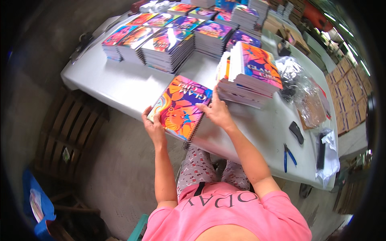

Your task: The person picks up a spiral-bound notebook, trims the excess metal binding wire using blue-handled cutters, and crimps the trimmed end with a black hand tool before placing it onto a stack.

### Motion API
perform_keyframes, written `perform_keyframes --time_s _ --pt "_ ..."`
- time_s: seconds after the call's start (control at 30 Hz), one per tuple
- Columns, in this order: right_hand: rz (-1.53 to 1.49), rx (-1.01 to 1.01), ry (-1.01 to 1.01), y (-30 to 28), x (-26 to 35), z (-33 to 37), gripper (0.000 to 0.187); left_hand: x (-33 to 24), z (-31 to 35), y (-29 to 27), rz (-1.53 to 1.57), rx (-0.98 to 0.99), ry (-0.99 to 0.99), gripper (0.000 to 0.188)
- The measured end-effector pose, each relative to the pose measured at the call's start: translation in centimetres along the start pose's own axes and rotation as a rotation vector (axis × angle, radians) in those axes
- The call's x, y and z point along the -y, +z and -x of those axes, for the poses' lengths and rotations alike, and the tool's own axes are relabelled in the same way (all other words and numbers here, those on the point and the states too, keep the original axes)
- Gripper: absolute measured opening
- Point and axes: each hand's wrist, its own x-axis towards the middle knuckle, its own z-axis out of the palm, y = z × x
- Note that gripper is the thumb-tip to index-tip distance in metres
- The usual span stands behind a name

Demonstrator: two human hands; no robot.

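Observation:
A spiral-bound notebook (179,106) with a bright orange, pink and purple cover is between my two hands at the table's near edge. It lies turned at an angle, its dark coil along the right side. My left hand (155,127) grips its left edge, thumb on the cover and the other fingers mostly hidden beneath. At the coil side, my right hand (219,111) pinches the edge with the thumb on top and the index finger stretched forward. Just beyond that hand rises a pile of similar notebooks (257,66), loosely stacked.
Several neat notebook stacks (167,46) fill the far part of the white table (116,86). On the right lie blue-handled cutters (288,157), a dark oblong object (296,132) and crumpled clear plastic (309,106). A slatted wooden piece (68,128) stands at left; cartons (348,92) are piled at right.

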Motion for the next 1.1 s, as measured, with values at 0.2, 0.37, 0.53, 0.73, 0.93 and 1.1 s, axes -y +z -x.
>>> perform_keyframes --time_s 0.2,0.37,0.53,0.73,0.93,1.1 --pt "0.046 -0.645 -0.461 -10.7 2.8 2.3 0.053 1.1 -0.2 -0.8 0.009 -0.065 0.136 0.024" --pt "-0.182 -0.795 0.123 -25.0 -7.8 -1.5 0.041 -5.0 1.3 4.7 -0.679 -0.152 0.651 0.036" --pt "-0.558 -0.300 0.402 -23.4 -8.6 -3.4 0.049 -8.8 2.6 17.7 -0.668 0.604 0.629 0.062" --pt "-0.374 -0.289 0.213 -21.6 -9.6 -4.5 0.035 -5.0 4.8 23.7 -1.180 0.721 0.535 0.080" --pt "0.190 -0.557 0.158 -22.2 -7.9 -3.7 0.031 -4.0 5.4 23.3 -1.106 0.792 0.570 0.092" --pt "0.110 -0.631 0.136 -22.4 -7.8 -2.5 0.029 -5.0 5.5 23.5 -1.062 0.854 0.514 0.098"
